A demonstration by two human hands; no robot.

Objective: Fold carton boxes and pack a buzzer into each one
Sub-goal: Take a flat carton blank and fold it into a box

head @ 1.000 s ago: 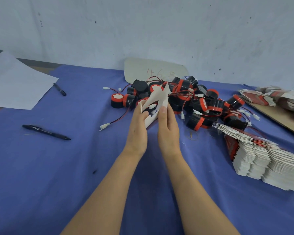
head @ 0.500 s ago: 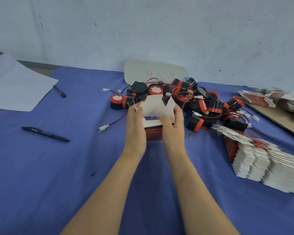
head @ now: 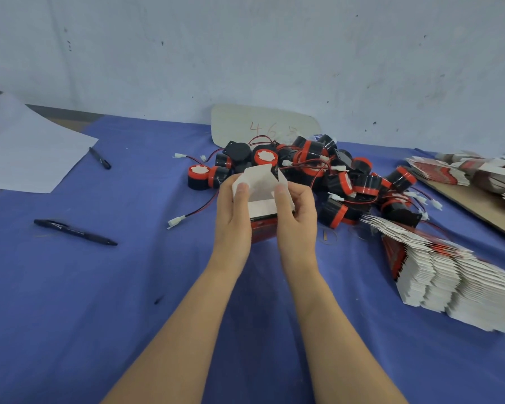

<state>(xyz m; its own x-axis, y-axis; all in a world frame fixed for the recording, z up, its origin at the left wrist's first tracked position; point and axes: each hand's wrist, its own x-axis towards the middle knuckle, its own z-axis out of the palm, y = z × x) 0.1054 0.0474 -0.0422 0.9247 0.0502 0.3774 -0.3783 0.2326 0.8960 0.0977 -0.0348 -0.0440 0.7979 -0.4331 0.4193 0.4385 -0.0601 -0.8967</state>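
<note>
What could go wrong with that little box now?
The left hand and right hand hold the box half folded, thumbs on its flaps; a hard press might crease it. The buzzers lie heaped with tangled wires, so pulling one might drag others along.

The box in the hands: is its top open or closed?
Open: the white flaps of the box stand up between the left hand and the right hand.

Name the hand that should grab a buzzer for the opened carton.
Right hand, probably: the black-and-red buzzer pile lies mostly on its side, while the left hand can steady the red-and-white carton box.
</note>
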